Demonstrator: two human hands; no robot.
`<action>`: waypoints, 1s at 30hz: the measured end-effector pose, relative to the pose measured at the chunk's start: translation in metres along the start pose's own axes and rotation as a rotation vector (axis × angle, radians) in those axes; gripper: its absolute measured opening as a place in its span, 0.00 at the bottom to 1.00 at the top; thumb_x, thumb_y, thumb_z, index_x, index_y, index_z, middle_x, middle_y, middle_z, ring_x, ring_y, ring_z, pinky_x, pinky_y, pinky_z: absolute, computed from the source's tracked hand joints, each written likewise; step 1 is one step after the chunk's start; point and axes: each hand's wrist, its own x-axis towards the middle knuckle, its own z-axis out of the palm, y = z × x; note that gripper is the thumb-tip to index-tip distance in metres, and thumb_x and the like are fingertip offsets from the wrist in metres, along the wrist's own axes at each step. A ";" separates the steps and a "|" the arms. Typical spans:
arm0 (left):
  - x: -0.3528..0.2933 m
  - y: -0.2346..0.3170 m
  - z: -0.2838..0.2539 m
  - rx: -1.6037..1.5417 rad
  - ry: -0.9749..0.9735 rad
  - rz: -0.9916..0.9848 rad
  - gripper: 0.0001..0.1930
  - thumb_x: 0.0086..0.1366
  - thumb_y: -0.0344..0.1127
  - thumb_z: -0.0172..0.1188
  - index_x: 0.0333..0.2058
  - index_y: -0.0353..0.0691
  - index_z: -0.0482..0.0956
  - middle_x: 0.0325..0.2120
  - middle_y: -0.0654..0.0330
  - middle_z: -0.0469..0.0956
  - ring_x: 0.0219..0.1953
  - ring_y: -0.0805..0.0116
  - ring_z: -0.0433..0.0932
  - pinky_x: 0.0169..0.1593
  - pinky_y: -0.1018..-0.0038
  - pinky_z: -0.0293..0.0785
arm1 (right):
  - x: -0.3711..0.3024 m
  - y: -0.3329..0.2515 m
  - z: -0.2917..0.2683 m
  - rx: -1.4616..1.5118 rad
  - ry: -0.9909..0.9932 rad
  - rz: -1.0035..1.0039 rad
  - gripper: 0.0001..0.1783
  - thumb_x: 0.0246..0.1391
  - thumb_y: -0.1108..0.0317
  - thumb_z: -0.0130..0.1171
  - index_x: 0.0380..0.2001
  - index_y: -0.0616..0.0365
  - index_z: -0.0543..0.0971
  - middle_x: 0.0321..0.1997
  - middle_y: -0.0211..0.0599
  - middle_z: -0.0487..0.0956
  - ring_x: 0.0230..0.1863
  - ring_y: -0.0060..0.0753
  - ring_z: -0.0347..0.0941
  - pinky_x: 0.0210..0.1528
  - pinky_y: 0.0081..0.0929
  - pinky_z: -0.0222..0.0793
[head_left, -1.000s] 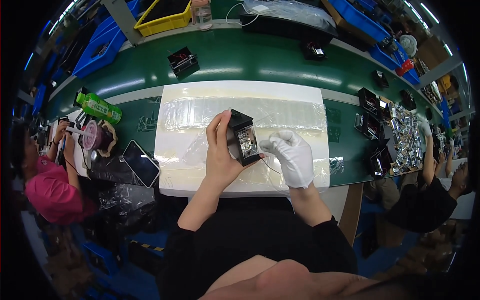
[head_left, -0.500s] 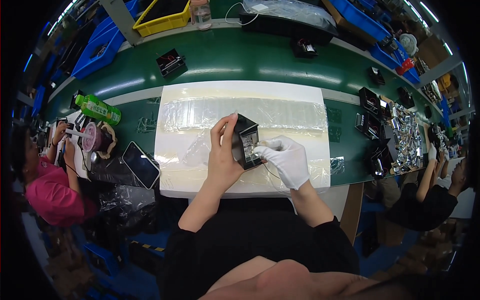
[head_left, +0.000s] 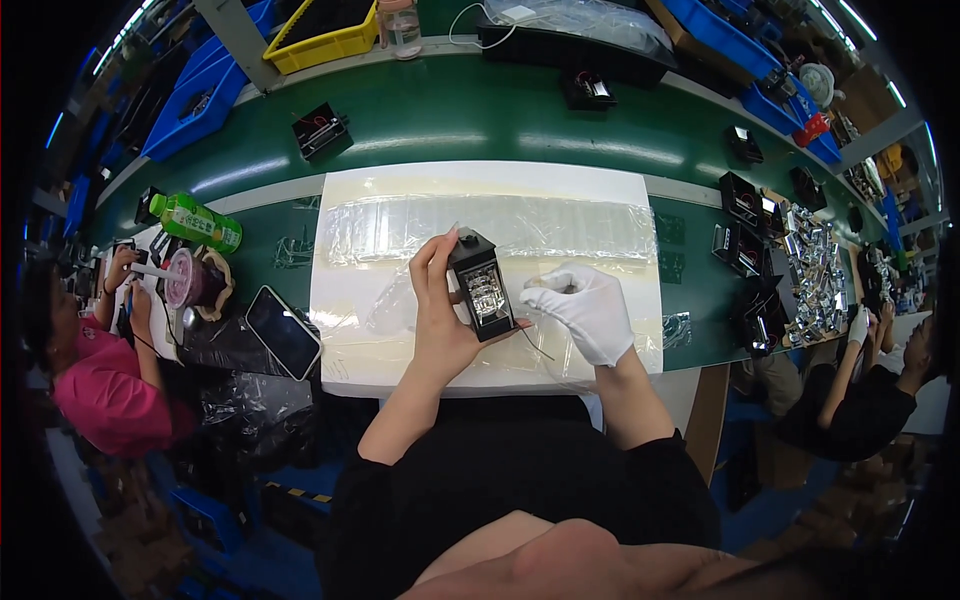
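My left hand (head_left: 445, 335) is wrapped round a small black lantern-shaped housing (head_left: 483, 262), tilted slightly, with a shiny clear and silvery inside showing through its front frame. On my right hand (head_left: 592, 312) is a white glove. Its thumb and fingers are pinched together just right of the lantern, apart from it, and anything between them is too small to make out. A thin cord (head_left: 540, 346) hangs below the lantern, between it and the gloved hand. Under both hands lies a white board (head_left: 600, 285) with a strip of clear plastic film (head_left: 400, 225) taped across it.
Black housings with red wires (head_left: 320, 130) sit on the green belt (head_left: 430, 110) beyond. At right are more black housings (head_left: 740, 250) and a heap of silvery parts (head_left: 812, 275). A phone (head_left: 283, 333), green bottle (head_left: 197, 222) and drink cup (head_left: 195, 280) are left. Co-workers sit either side.
The gloved right hand has drawn away from the lantern to the right. My left hand has turned the lantern so its front faces up more. The housings on the green belt have shifted left.
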 end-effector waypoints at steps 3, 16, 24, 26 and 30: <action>0.003 0.002 -0.002 -0.034 -0.079 -0.072 0.61 0.33 0.41 0.82 0.65 0.47 0.51 0.58 0.56 0.53 0.59 0.58 0.63 0.46 0.68 0.80 | 0.004 0.001 -0.003 -0.030 -0.003 0.030 0.06 0.48 0.75 0.68 0.28 0.66 0.81 0.30 0.34 0.81 0.32 0.19 0.75 0.36 0.17 0.71; -0.001 0.002 -0.002 0.207 -0.018 0.016 0.50 0.43 0.36 0.76 0.64 0.42 0.56 0.60 0.51 0.55 0.54 0.53 0.69 0.47 0.67 0.77 | 0.020 -0.007 0.012 -0.956 0.082 -0.465 0.22 0.38 0.52 0.71 0.31 0.57 0.81 0.27 0.45 0.79 0.29 0.42 0.78 0.33 0.33 0.73; -0.043 -0.013 -0.073 0.435 -0.245 -0.617 0.24 0.58 0.40 0.66 0.48 0.34 0.71 0.25 0.57 0.75 0.25 0.67 0.77 0.28 0.69 0.70 | 0.143 -0.024 -0.103 -1.155 0.505 -0.561 0.19 0.47 0.53 0.65 0.32 0.59 0.79 0.35 0.47 0.80 0.38 0.49 0.77 0.41 0.40 0.71; -0.052 -0.020 -0.074 0.542 -0.536 -0.688 0.19 0.62 0.42 0.63 0.44 0.33 0.74 0.17 0.60 0.72 0.17 0.67 0.75 0.25 0.72 0.69 | 0.154 -0.012 -0.112 -1.116 0.544 -0.799 0.18 0.49 0.54 0.64 0.29 0.60 0.78 0.35 0.47 0.79 0.39 0.49 0.77 0.41 0.39 0.70; -0.067 -0.028 -0.059 0.386 -0.294 -0.838 0.20 0.64 0.46 0.59 0.43 0.32 0.74 0.20 0.60 0.72 0.15 0.66 0.74 0.24 0.73 0.69 | 0.058 -0.017 -0.046 -1.064 0.121 -0.063 0.25 0.49 0.46 0.61 0.28 0.60 0.76 0.29 0.50 0.77 0.33 0.49 0.76 0.38 0.37 0.70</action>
